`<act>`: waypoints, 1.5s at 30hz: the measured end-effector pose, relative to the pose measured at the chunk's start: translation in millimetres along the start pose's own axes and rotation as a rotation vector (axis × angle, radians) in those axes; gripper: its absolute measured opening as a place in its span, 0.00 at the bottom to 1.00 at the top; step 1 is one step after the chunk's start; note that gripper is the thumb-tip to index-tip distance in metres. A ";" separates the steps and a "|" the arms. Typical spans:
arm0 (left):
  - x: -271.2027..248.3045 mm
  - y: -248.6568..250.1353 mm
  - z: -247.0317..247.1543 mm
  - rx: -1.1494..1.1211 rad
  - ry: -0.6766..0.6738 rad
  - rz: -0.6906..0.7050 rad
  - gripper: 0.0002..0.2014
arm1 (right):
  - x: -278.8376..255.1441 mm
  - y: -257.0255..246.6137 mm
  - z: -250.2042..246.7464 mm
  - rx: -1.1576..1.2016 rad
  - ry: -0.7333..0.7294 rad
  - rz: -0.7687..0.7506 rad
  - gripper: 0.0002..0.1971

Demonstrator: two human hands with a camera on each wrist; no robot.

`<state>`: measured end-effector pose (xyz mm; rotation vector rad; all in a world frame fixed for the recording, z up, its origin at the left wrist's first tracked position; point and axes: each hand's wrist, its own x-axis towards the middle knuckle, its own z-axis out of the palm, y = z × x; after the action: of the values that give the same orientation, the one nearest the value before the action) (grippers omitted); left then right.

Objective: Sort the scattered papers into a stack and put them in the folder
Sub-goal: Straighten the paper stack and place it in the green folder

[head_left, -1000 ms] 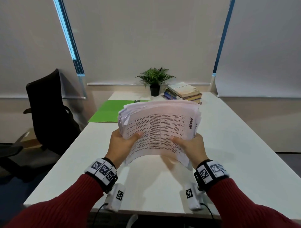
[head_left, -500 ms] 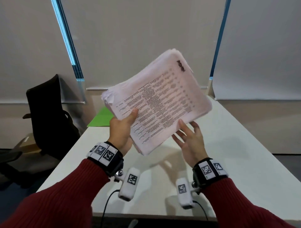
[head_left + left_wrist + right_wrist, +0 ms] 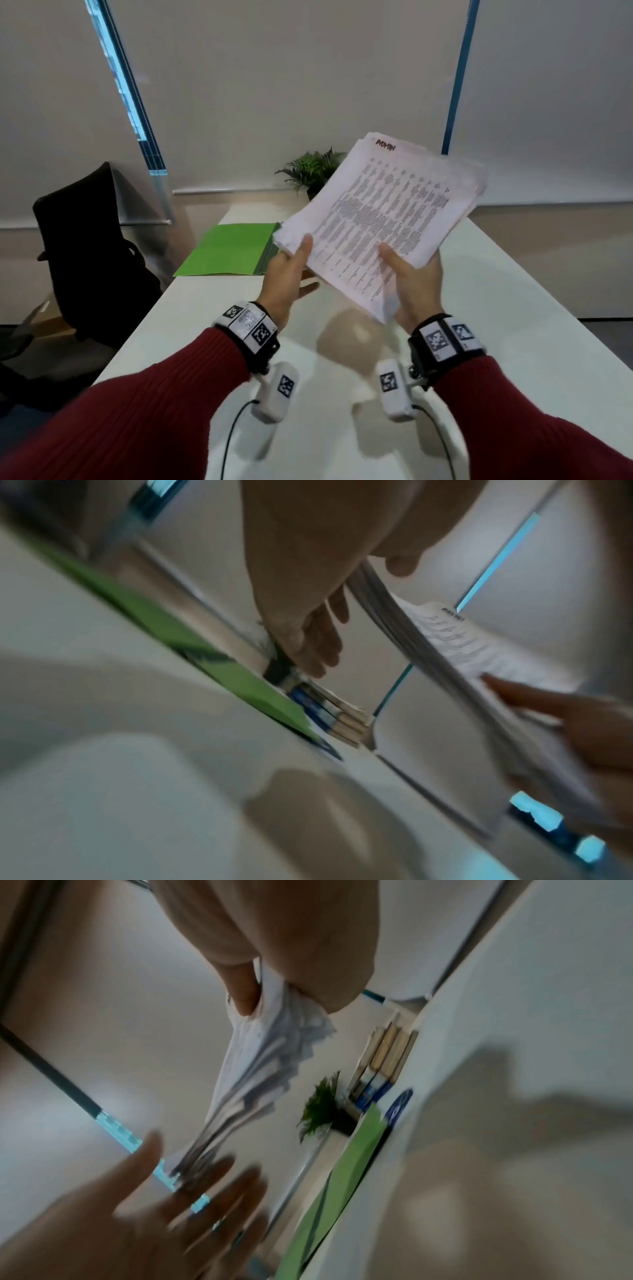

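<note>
A thick stack of printed papers [image 3: 387, 219] hangs tilted in the air above the white table [image 3: 513, 308]. My right hand [image 3: 407, 274] pinches its near right corner, thumb on top; the right wrist view shows the papers [image 3: 260, 1056] fanning out from that pinch. My left hand [image 3: 301, 267] is at the stack's left edge with its thumb up against it. Its fingers [image 3: 318, 647] are straight and apart from the sheets [image 3: 445, 647]. The green folder [image 3: 233, 250] lies open on the table, far left of the stack.
A potted plant [image 3: 311, 171] stands at the table's far end, partly hidden by the papers. A pile of books [image 3: 383, 1053] sits beside it. A black office chair [image 3: 85, 240] stands left of the table.
The stack swung from the left over to the right. My right hand, open under it before, now pinches its corner. My left hand has loosened its grip and straightened its fingers.
</note>
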<state>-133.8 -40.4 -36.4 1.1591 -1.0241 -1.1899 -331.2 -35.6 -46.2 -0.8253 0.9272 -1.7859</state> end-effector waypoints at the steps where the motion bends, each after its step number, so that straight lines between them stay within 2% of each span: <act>1: 16.1 -3.2 -10.4 0.146 0.027 0.023 0.24 | 12.7 -4.3 -9.3 -0.038 0.010 -0.029 0.33; 4: 75.4 -24.6 -46.2 0.809 0.092 0.137 0.29 | 41.2 -16.5 -33.2 -0.151 -0.001 -0.101 0.31; 6: 113.7 -47.2 -59.8 1.228 0.004 0.090 0.33 | 54.9 -19.7 -44.8 -0.199 -0.021 -0.114 0.30; 8: 137.9 -67.5 -63.7 1.504 -0.109 0.016 0.36 | 65.5 -19.2 -53.4 -0.219 -0.060 -0.108 0.29; 10: 150.7 -80.8 -62.6 1.635 -0.168 -0.018 0.37 | 73.4 -16.1 -60.9 -0.235 -0.089 -0.096 0.29; 12: 163.8 -88.7 -61.1 1.666 -0.180 -0.034 0.36 | 80.6 -9.7 -68.1 -0.252 -0.100 -0.082 0.29; 16: 178.0 -94.9 -62.5 1.652 -0.270 -0.154 0.33 | 87.9 0.0 -76.6 -0.232 -0.142 -0.042 0.28; 20: 170.5 -96.2 -68.3 1.643 -0.289 -0.150 0.32 | 84.6 -0.2 -74.1 -0.220 -0.185 -0.015 0.28; 23: 144.7 -97.9 -75.8 1.665 -0.327 -0.111 0.34 | 72.6 -5.0 -70.6 -0.216 -0.194 0.012 0.27; 25: 120.0 -99.6 -80.3 1.691 -0.358 -0.053 0.39 | 62.2 -7.8 -67.6 -0.206 -0.198 0.035 0.27; 27: 89.6 -99.0 -84.2 1.715 -0.401 0.002 0.52 | 48.0 -11.1 -63.1 -0.192 -0.208 0.063 0.27; 29: 52.9 -93.9 -84.8 1.709 -0.413 -0.005 0.58 | 34.1 -12.5 -59.4 -0.178 -0.204 0.098 0.27; 32: -4.5 -81.7 -82.5 1.704 -0.441 -0.036 0.46 | 15.0 -10.3 -54.3 -0.138 -0.205 0.168 0.28; 36: -66.7 -76.1 -87.3 1.719 -0.468 -0.042 0.37 | -4.9 -1.1 -50.9 -0.107 -0.227 0.253 0.27; 40: -94.7 -63.3 -95.7 1.632 -0.480 -0.035 0.33 | -18.1 9.1 -44.6 -0.161 -0.272 0.320 0.29; 43: -81.5 -42.4 -114.9 1.417 -0.334 0.030 0.14 | -23.9 13.8 -37.6 -0.178 -0.286 0.377 0.27; 44: -73.5 -35.0 -126.9 1.401 -0.242 0.041 0.10 | -23.7 16.3 -35.7 -0.186 -0.293 0.394 0.26; 45: -63.9 -29.8 -141.5 1.408 -0.146 0.032 0.12 | -21.4 20.9 -34.2 -0.199 -0.302 0.411 0.26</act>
<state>-5.9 38.8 -84.9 2.0737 -2.0909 -0.3793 -343.9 -13.6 -83.9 -0.9223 0.9987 -1.1928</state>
